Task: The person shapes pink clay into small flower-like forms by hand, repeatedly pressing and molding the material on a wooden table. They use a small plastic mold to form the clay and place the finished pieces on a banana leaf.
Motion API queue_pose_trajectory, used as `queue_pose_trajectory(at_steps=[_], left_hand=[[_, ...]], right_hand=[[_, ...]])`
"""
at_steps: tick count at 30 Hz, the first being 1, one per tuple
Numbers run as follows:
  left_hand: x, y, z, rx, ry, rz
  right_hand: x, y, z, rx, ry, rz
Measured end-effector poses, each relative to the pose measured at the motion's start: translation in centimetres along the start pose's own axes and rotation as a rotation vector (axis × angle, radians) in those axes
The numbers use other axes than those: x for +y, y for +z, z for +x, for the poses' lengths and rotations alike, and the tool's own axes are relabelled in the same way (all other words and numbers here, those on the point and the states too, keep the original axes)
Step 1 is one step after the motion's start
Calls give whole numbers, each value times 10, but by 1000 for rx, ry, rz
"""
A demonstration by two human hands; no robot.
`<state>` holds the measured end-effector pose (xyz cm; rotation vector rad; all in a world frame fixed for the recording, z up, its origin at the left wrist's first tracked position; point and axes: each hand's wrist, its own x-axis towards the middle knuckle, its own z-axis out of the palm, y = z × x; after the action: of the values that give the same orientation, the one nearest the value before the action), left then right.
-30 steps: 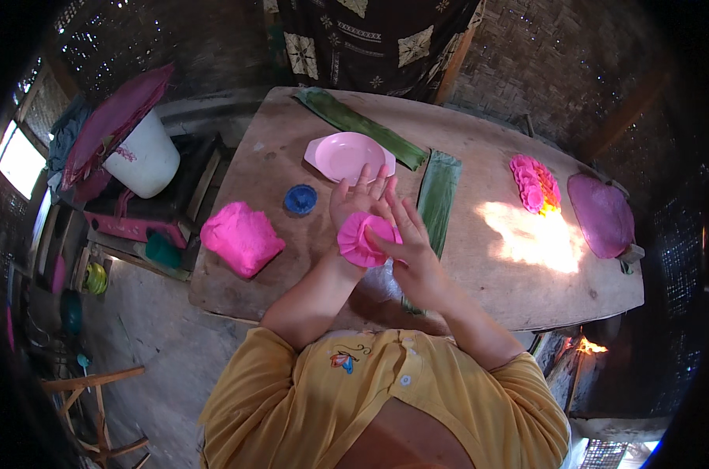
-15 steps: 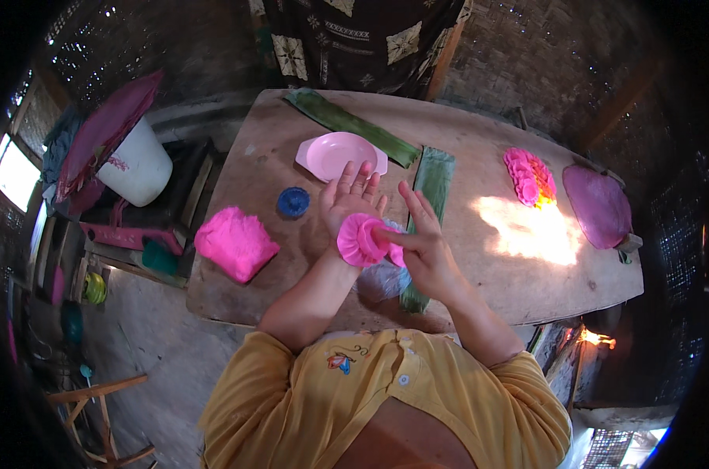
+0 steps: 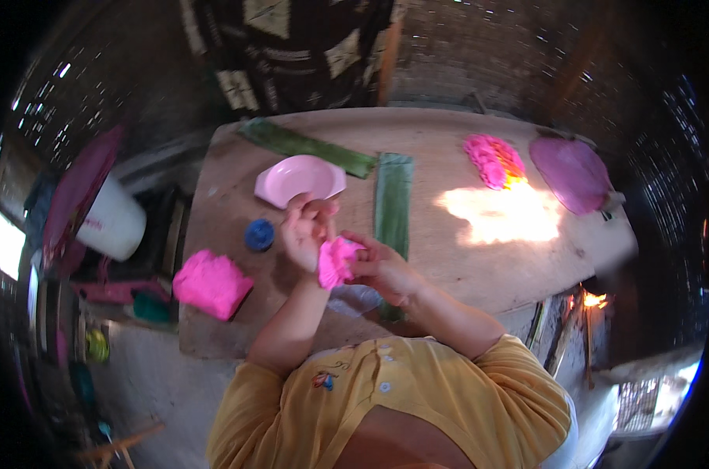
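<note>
Pink bowl [image 3: 298,179] bare inside, both hands' grip on pink lump [image 3: 335,261]

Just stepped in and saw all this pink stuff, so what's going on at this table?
A person in a yellow shirt holds a small pink lump above the wooden table, pressed between the left hand and right hand. Just past the hands sit a pink bowl and a green leaf strip. To the left lie a blue lid and a bigger pink lump. A pink ruffled piece and a purple plate rest at the far right.
</note>
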<state>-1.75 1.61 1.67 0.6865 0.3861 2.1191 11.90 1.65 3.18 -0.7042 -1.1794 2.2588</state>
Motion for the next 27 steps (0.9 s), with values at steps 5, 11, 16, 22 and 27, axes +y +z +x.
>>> queue_pose_trajectory(at_steps=[5, 11, 16, 22, 27], left_hand=[[22, 10, 3, -838, 777, 1180], [60, -9, -2, -766, 903, 1354], [76, -30, -21, -649, 855, 1400], [85, -39, -37, -574, 773, 1490], [92, -49, -47, -441, 693, 1518]], right_hand=[[-8, -20, -3, 410, -620, -1136], [-95, -132, -10, 861, -855, -1668], [-156, -247, -36, 1004, 36, -1881], [-159, -311, -34, 956, -25, -1710], [-153, -325, -33, 1024, 131, -1776]])
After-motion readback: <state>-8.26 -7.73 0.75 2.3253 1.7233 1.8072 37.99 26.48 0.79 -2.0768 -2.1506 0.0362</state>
